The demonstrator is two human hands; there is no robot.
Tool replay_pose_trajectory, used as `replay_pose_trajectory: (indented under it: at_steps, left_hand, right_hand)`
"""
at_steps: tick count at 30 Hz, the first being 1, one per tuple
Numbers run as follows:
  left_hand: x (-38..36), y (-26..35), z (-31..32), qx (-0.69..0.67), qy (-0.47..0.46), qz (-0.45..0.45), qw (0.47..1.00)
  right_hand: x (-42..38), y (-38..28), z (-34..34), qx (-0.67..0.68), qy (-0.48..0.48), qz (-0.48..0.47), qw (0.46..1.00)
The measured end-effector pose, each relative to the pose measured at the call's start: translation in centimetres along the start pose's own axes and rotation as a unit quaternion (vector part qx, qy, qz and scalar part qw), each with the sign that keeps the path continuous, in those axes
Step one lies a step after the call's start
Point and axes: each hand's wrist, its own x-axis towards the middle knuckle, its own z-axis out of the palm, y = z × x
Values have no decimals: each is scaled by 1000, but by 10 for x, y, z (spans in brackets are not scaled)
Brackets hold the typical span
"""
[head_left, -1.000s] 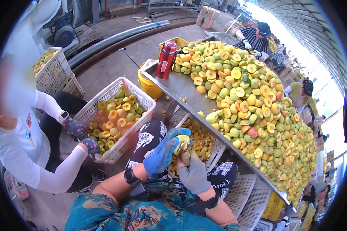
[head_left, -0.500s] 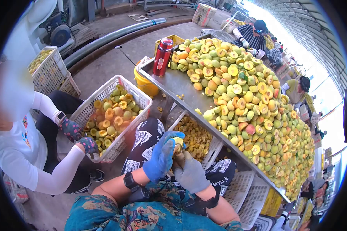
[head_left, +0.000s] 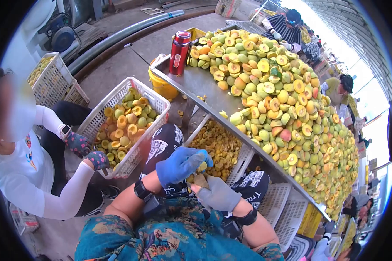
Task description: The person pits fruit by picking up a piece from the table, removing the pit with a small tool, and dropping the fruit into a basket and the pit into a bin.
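Head view looks down past my patterned teal shirt at both gloved hands working over my lap. My left hand (head_left: 178, 165), in a blue rubber-coated glove, is curled around a small yellow-green halved peach (head_left: 201, 166), fingers clenched on it so the cut face turns toward the other hand. My right hand (head_left: 217, 194), in a grey knit glove, is closed with its thumb and fingertips pressed up against the fruit from below; I judge it grips a small pitting tool, but the tool itself is hidden, so I cannot tell for sure.

I take the long sloping steel table (head_left: 204, 89) as my landmark. The fruit in my hands sits just below its near edge, directly above the white slotted crate of brownish pits and scraps (head_left: 217, 148) tucked under that edge, probably so waste drops straight in. On the table lies a great heap of yellow and green peach halves (head_left: 283, 108), within arm's reach. At the table's far left corner a red metal flask (head_left: 179, 47) stands upright, clear of the heap. Left of the table, a white plastic basket of peach halves (head_left: 126, 122) rests tilted by a co-worker in white sleeves (head_left: 69, 191), whose patterned gloves grip its rim.
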Motion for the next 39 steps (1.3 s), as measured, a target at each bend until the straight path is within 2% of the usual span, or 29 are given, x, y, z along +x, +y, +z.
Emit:
replay_pose_trajectory:
  at_steps: [1, 2, 3, 4, 5, 6, 7, 8, 9, 10, 11, 12, 13, 14, 16, 18, 19, 20, 22, 23, 25, 26, 28, 30, 32, 33, 35, 36, 39]
  left_hand:
    - [3, 2, -2, 3, -27, -16, 999]
    - [5, 2, -3, 3, -28, -19, 999]
    - [8, 2, -4, 0, -57, -3, 998]
    - [9, 2, -3, -4, -85, 12, 996]
    - [10, 1, -1, -3, -87, 9, 996]
    - [12, -1, 2, -98, -85, -7, 992]
    - [14, -2, 6, -192, -81, -21, 978]
    - [17, -2, 12, -191, -82, -22, 978]
    - [21, -2, 21, -233, -19, -37, 972]
    - [24, -2, 29, -274, 45, -53, 959]
    - [31, -12, 35, -290, 87, -75, 950]
    - [34, -17, 35, -289, 87, -76, 950]
    - [38, -20, 36, -313, 114, -112, 936]
    - [40, -27, 36, -337, 141, -150, 919]
    - [46, -50, 27, -338, 127, -171, 917]
    - [51, -56, 20, -468, 90, -168, 863]
    - [55, -57, 20, -445, 110, -141, 877]
    - [59, -57, 20, -445, 110, -140, 878]
    - [67, -55, 20, -535, 126, -163, 819]
    - [67, -65, 16, -556, 92, -151, 812]
    - [70, -63, 17, -548, 87, -147, 819]
    - [70, -61, 18, -541, 85, -142, 824]
    - [69, -57, 20, -518, 99, -163, 834]
    - [67, -58, 18, -489, 38, -167, 855]
    - [67, -53, 24, -434, 57, -209, 875]
    - [66, -52, 25, -397, 55, -233, 886]
    - [67, -43, 32, -313, 72, -271, 907]
    - [67, -42, 34, -312, 74, -275, 906]
    - [68, -41, 35, -290, 81, -337, 892]
  right_hand:
    - [1, 5, -2, 4, -1, 2, 1000]
    - [5, 12, -6, 53, -47, -5, 998]
    - [8, 18, -8, 102, -92, -11, 990]
    - [10, 22, -8, 105, -92, -12, 990]
    - [10, 26, -8, 196, -118, -2, 973]
    - [11, 30, -7, 287, -142, 6, 947]
    - [11, 33, -8, 290, -141, 6, 947]
    - [12, 36, -9, 325, -142, -37, 934]
    - [14, 39, -11, 359, -143, -78, 919]
    - [17, 41, -14, 360, -143, -78, 919]
    - [22, 41, -16, 251, -64, -87, 962]
    - [26, 41, -19, 136, 16, -94, 986]
    - [25, 40, -22, 38, 69, -121, 989]
    - [25, 43, -24, 42, 68, -119, 990]
    - [31, 50, -28, -87, 116, -154, 977]
    - [30, 66, -33, -88, 123, -178, 972]
    - [28, 69, -35, 75, 114, -135, 981]
    - [26, 72, -37, 236, 101, -89, 962]
    - [26, 82, -42, 270, 118, -60, 954]
    - [31, 94, -44, 236, 174, -68, 954]
    - [33, 94, -46, 177, 283, -57, 941]
    - [31, 91, -48, 181, 283, -55, 940]
    - [29, 86, -53, 134, 381, -56, 913]
    - [26, 85, -61, 117, 395, -73, 908]
    - [22, 73, -68, -104, 441, -192, 870]
    - [18, 61, -69, -136, 434, -194, 869]
    - [22, 59, -68, -151, 434, -215, 862]
    - [24, 59, -68, -169, 434, -238, 852]
    - [31, 67, -72, -180, 435, -215, 856]
